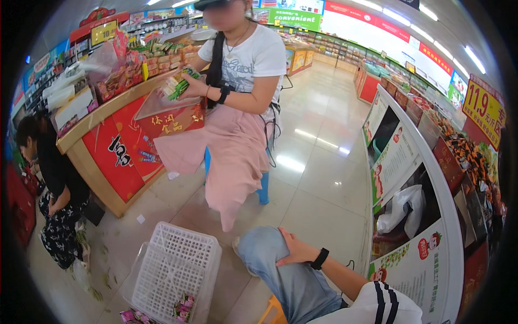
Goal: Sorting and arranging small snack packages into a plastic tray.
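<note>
My right hand rests on the knee of my blue jeans, fingers spread and holding nothing. A dark band circles its wrist. My left hand is out of view. On the floor before me stands a white perforated plastic basket, with a clear plastic container overlapping its left part. Several small pink packets show at the basket's lower end. More pink packets lie beside it at the bottom edge. Part of a yellow-orange stool shows beside my leg.
Opposite, a seated person holds green-and-white packets over a red box. Another person bends at the left. A wooden-edged display counter stands behind. A white-framed display stand runs along the right. Scraps litter the tiled floor.
</note>
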The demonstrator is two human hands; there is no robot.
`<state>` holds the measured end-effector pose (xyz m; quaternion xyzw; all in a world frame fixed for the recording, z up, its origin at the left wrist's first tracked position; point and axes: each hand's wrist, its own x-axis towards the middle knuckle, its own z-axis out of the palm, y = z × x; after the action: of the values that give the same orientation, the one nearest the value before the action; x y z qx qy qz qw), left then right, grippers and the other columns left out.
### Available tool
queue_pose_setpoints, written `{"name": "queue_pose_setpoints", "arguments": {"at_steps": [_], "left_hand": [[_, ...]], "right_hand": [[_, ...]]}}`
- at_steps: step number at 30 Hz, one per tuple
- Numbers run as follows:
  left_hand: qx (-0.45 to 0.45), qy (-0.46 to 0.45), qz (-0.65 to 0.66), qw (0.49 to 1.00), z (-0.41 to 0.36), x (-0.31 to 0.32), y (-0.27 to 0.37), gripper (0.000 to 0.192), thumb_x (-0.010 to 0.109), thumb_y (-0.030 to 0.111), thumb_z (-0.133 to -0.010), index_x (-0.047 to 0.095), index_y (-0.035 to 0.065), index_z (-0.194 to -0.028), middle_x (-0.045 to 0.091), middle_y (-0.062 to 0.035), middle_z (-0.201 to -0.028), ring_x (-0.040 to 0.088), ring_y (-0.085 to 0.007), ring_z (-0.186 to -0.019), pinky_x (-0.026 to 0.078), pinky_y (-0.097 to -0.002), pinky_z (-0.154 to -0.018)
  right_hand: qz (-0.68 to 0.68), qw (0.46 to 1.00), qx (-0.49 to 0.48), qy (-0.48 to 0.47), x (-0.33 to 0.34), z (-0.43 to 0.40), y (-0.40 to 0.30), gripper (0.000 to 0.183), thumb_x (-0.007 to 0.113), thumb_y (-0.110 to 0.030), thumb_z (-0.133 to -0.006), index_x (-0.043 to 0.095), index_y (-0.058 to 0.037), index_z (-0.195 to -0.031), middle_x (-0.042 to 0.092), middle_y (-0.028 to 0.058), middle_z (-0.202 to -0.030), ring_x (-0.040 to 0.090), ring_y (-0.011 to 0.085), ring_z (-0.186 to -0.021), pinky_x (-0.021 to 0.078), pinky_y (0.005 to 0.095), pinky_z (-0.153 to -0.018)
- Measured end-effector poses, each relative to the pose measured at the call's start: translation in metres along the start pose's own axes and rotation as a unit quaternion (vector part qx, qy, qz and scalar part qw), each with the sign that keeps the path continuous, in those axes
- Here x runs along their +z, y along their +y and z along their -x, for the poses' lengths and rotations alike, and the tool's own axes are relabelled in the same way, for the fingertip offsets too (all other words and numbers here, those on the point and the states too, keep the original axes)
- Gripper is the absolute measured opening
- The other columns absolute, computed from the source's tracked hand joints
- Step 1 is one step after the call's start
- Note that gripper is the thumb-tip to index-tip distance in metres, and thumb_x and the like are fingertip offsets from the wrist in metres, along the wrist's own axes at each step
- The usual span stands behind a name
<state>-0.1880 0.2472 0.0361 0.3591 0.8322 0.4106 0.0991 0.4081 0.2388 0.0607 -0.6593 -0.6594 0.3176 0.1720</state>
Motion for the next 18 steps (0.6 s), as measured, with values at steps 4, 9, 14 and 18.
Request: {"name": "queue_pose_setpoints", "arguments": {"at_steps": [4,9,14,18], "left_hand": [[0.004,-0.001,0.004,1.0,0.002,0.0,0.003,0.02,0.045,0.023,-0.078,0.052,0.0042,-0.077,0.046,-0.0048,-0.061,0.042,-0.0142,-0.055,0.036,-0.0252,-0.053],[0.012,-0.003,0.015,1.0,0.001,-0.002,0.001,0.019,0.046,0.021,-0.078,0.051,0.0035,-0.076,0.045,-0.0043,-0.06,0.041,-0.0136,-0.055,0.036,-0.0251,-0.053],[0.014,0.0,0.027,1.0,0.003,-0.009,-0.003,0.017,0.047,0.019,-0.077,0.05,0.0027,-0.075,0.045,-0.0039,-0.06,0.041,-0.0131,-0.055,0.036,-0.0249,-0.052],[0.017,0.008,0.041,0.999,0.01,-0.014,-0.005,0.016,0.047,0.018,-0.077,0.05,0.0022,-0.075,0.044,-0.0035,-0.06,0.041,-0.0126,-0.055,0.035,-0.0247,-0.052]], "right_hand": [[0.015,1.0,0.01,0.0,0.0,0.0,0.011,0.11,0.07,-0.047,-0.052,0.001,-0.0047,-0.127,0.029,0.0322,-0.114,0.035,0.0424,-0.104,0.0299,0.0406,-0.089],[-0.012,1.0,0.018,0.019,-0.002,-0.001,0.021,0.109,0.071,-0.046,-0.051,0.003,-0.0071,-0.127,0.029,0.0305,-0.115,0.034,0.0412,-0.105,0.029,0.0425,-0.089],[-0.035,0.999,0.009,0.033,-0.001,-0.001,0.03,0.109,0.071,-0.045,-0.05,0.004,-0.0089,-0.128,0.028,0.03,-0.116,0.031,0.041,-0.108,0.0276,0.0433,-0.09],[-0.047,0.998,0.007,0.04,0.0,-0.001,0.023,0.108,0.07,-0.046,-0.051,0.004,-0.0088,-0.128,0.029,0.0303,-0.116,0.031,0.0412,-0.108,0.0283,0.0427,-0.09]]}}
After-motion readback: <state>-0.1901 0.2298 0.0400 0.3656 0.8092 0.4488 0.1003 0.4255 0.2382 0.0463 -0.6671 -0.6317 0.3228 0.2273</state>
